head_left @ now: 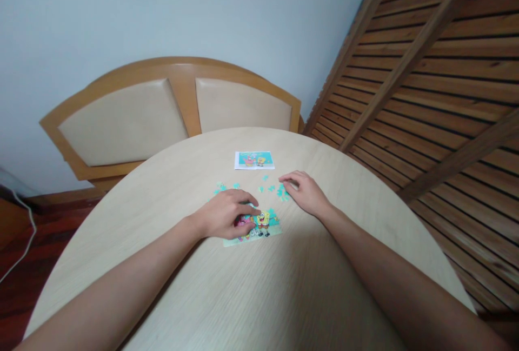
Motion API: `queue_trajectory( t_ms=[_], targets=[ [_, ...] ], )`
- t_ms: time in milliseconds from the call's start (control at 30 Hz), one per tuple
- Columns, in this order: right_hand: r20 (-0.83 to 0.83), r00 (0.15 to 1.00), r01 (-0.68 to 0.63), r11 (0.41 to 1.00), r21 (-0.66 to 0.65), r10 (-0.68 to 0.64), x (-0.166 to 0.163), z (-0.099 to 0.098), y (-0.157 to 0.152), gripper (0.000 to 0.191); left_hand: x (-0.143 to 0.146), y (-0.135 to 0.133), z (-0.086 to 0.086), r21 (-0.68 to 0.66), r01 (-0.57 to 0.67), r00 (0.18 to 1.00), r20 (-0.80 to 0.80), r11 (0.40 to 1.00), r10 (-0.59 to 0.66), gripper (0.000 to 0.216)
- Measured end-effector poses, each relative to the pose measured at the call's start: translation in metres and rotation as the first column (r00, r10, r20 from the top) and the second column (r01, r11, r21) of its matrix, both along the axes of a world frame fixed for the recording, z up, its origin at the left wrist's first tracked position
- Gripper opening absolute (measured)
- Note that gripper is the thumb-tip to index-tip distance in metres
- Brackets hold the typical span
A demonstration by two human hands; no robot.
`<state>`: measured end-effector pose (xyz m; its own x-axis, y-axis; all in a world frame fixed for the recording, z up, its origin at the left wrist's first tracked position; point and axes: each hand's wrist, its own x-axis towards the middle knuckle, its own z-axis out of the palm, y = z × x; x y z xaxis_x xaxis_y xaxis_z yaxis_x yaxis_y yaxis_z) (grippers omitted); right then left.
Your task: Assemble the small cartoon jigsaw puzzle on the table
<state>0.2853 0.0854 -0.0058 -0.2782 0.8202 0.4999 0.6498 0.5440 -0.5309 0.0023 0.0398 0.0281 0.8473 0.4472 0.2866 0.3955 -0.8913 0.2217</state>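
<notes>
A partly assembled jigsaw puzzle [272, 228] with a yellow cartoon sponge and a pink figure lies flat on the table. My left hand [227, 214] rests over its left side with the fingers apart, covering part of the picture and holding nothing I can see. Beside a small cluster of loose turquoise puzzle pieces [283, 194] is my right hand [305, 193], its fingers loosely bent and slightly apart at the cluster's upper edge. More loose puzzle pieces [236, 185] lie beyond my left hand, some partly hidden by it. A few single pieces are scattered between the hands.
A printed reference picture [254, 160] of the cartoon lies farther back on the round wooden table [227, 297]. Behind the table stands a bench with a padded backrest [243, 103]. A slatted wooden screen [438, 80] rises on the right. A white cable [30, 226] hangs at far left.
</notes>
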Motion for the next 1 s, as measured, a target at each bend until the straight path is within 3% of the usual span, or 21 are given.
queue_trajectory(
  t_ms=[133,333,500,633,700,767,867,1000],
  targets=[
    [-0.066,0.989,0.131,0.989,-0.061,-0.135,0.005,-0.003,0.005,0.018,0.017,-0.019,0.007,0.054,-0.037,0.994,-0.098,0.998,0.042,0.03],
    [-0.077,0.972,0.213,0.972,-0.097,-0.221,0.015,-0.007,0.01,0.017,0.046,-0.05,0.005,0.115,-0.3,0.936,-0.156,0.947,0.315,0.024],
    [-0.027,0.993,0.111,0.99,-0.09,-0.113,0.017,-0.003,0.011,0.015,0.05,-0.055,0.001,0.029,-0.34,0.937,-0.074,0.94,0.341,0.019],
    [-0.011,1.0,-0.016,0.992,-0.126,0.014,0.022,0.002,0.012,0.016,0.04,-0.041,0.007,-0.028,-0.391,0.92,0.026,0.92,0.392,0.019],
    [-0.023,0.999,-0.048,0.987,-0.156,0.045,0.025,0.003,0.013,0.017,0.026,-0.026,0.014,0.0,-0.49,0.872,0.006,0.872,0.49,0.019],
    [-0.026,0.999,-0.037,0.987,-0.158,0.033,0.025,0.002,0.013,0.017,0.006,-0.008,0.019,0.023,-0.671,0.741,-0.024,0.741,0.671,0.023],
    [-0.018,1.0,-0.006,0.991,-0.132,0.003,0.023,0.0,0.013,0.016,-0.025,0.017,0.02,0.025,-0.79,0.605,-0.13,0.613,0.786,0.028],
    [-0.018,1.0,-0.001,0.993,-0.121,-0.002,0.021,0.0,0.013,0.016,-0.046,0.034,0.008,-0.027,-0.8,0.592,-0.196,0.599,0.782,0.027]
  ],
)
